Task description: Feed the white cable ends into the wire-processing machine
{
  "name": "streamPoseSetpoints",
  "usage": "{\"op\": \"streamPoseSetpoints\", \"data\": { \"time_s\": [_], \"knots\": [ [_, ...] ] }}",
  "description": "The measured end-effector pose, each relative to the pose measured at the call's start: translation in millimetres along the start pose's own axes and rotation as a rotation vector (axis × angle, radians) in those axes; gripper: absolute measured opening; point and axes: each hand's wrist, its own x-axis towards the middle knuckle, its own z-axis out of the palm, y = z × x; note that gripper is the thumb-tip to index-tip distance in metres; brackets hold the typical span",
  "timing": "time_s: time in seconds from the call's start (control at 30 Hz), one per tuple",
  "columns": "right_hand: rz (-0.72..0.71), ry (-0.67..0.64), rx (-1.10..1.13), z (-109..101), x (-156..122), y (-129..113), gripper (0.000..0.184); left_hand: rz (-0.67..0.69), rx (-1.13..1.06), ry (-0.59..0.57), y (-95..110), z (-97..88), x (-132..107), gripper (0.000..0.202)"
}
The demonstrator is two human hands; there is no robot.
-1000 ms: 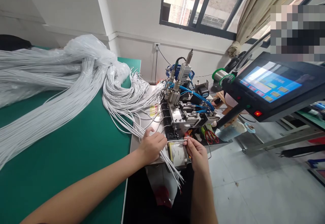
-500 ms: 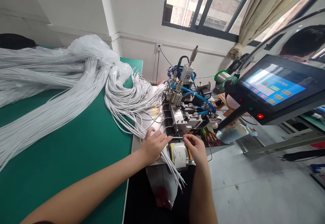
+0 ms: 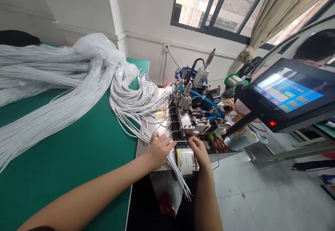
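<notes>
A single white cable (image 3: 182, 141) stretches between my two hands at the near end of a machine (image 3: 186, 119) with metal cylinders and blue air tubes. My left hand (image 3: 158, 150) is closed on this cable and lies over a bundle of white cables (image 3: 179, 175), whose stripped ends hang past the table edge. With thumb and fingers pinched, my right hand (image 3: 199, 149) grips the cable near its end. The exact tip is hidden by the fingers. Just below the cable sits a round metal part with a pale label (image 3: 186, 163).
Large bundles of white cable (image 3: 65, 116), partly wrapped in plastic, lie on the green table (image 3: 86, 178). A control screen (image 3: 288, 91) juts in from the right. A solder wire spool (image 3: 233, 81) and red-handled tool (image 3: 220, 144) are near the machine. Another person's head (image 3: 316, 46) shows behind.
The view has shifted slightly. My hands and the held cable have come a little closer to the machine's black track; both hands keep their grip.
</notes>
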Motion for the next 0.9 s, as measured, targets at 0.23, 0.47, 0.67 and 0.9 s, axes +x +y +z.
{"op": "streamPoseSetpoints", "data": {
  "time_s": [0.23, 0.47, 0.67, 0.9],
  "knots": [
    [0.193, 0.013, 0.311, 9, 2, 7, 0.024, -0.013, -0.001, -0.027, 1, -3.0, 1, 0.037],
    [0.172, 0.088, 0.310, 9, -6, 16, 0.036, -0.024, 0.022, -0.016, 1, -2.0, 0, 0.035],
    [0.128, 0.201, 0.163, -6, -27, 14, 0.041, -0.096, 0.049, -0.005, 1, -2.4, 1, 0.027],
    [0.045, 0.034, -0.122, -21, -63, -39, 0.032, -0.002, -0.053, 0.099, -1, -4.9, 3, 0.033]
  ]
}}
